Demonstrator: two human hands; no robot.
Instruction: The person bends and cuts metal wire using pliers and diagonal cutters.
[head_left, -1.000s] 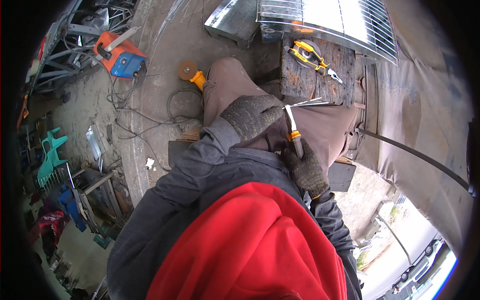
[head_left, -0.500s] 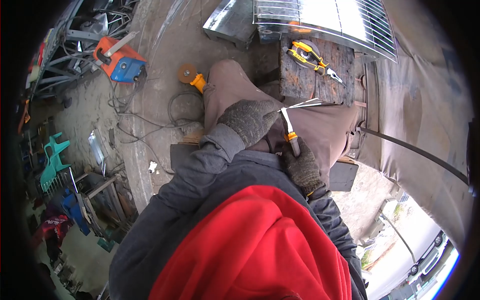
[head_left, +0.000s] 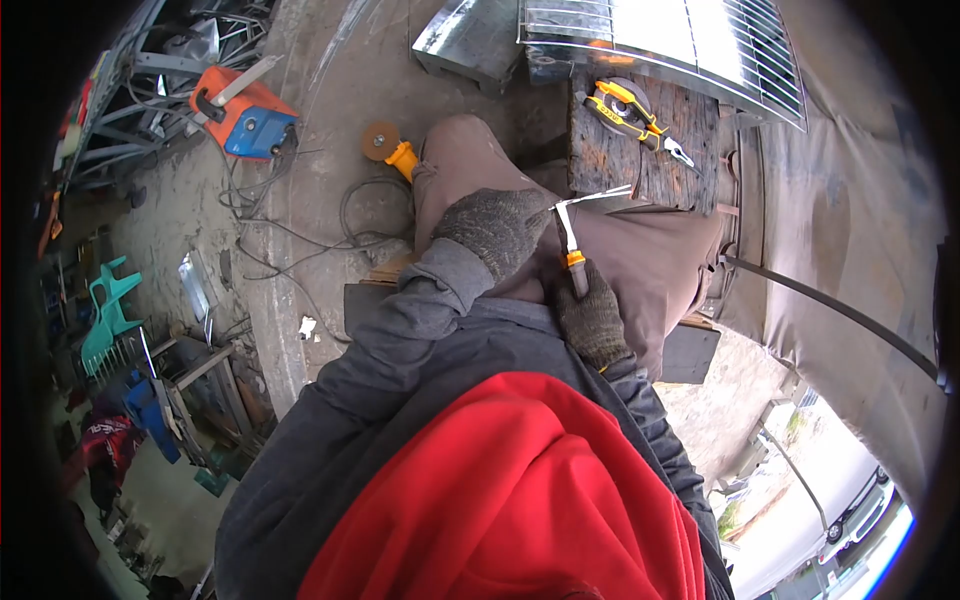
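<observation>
My left hand (head_left: 492, 232), in a dark knitted glove, is closed around the near end of thin bright strips (head_left: 606, 193) that stick out to the right over my lap. My right hand (head_left: 594, 318), gloved alike, grips the dark handle of a knife-like tool (head_left: 574, 260) with an orange collar. Its flat, bright blade points up and meets the strips beside my left fingers; the exact contact is too small to make out. Beyond them, yellow-handled pliers (head_left: 677, 152) lie with a grinding disc (head_left: 627, 100) on a scorched wooden block (head_left: 600, 160).
An angle grinder (head_left: 401, 158) with a brown disc lies by my left knee, its cord looping over the floor. Farther left stands an orange and blue machine (head_left: 250, 118). A wire rack (head_left: 660, 45) and a sheet-metal piece (head_left: 468, 42) are ahead. A dark strap (head_left: 830, 300) crosses the right side.
The tool and my right hand have shifted slightly up and left, the blade staying against the strips. My left hand has moved slightly left. The view has shifted a little.
</observation>
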